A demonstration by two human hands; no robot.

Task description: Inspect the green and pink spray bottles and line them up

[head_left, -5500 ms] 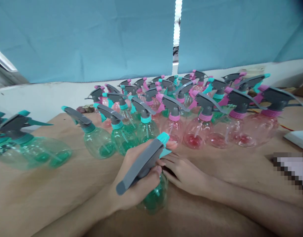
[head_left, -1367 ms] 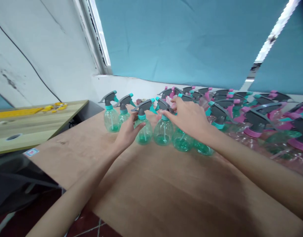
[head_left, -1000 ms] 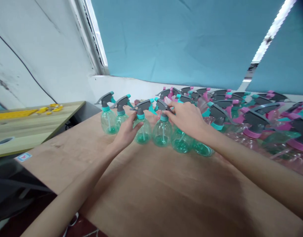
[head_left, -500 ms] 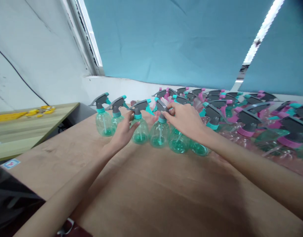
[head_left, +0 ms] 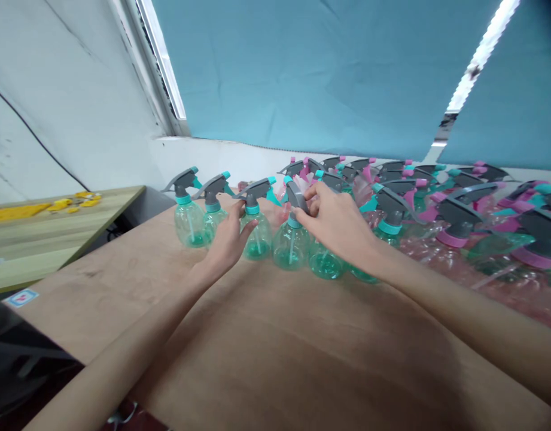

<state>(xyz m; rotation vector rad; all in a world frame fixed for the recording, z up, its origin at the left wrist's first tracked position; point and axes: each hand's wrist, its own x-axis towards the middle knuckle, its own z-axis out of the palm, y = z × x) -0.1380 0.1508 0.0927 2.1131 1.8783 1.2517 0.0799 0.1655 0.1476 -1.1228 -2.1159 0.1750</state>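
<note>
Several clear green spray bottles with grey trigger heads and turquoise collars stand in a row on the wooden table (head_left: 266,335). My left hand (head_left: 228,239) is closed at the neck of the third spray bottle (head_left: 258,239) from the left, thumb in front and fingertips by its grey head. With my right hand (head_left: 338,218) I grip the grey head of the neighbouring spray bottle (head_left: 291,248); its trigger side is partly hidden by my fingers. To the left stand two more, a green bottle (head_left: 189,221) at the end and another (head_left: 213,218) partly behind my left hand.
A crowd of pink and green spray bottles (head_left: 452,233) fills the table's right and back. Beyond rises a wall with a blue covering (head_left: 302,78). At left, a lower wooden table (head_left: 78,233) bears yellow pieces (head_left: 73,203).
Both hands keep their places on the same two bottles. Those bottles have shifted very slightly to the right, and the right-hand bottle's head has turned a little.
</note>
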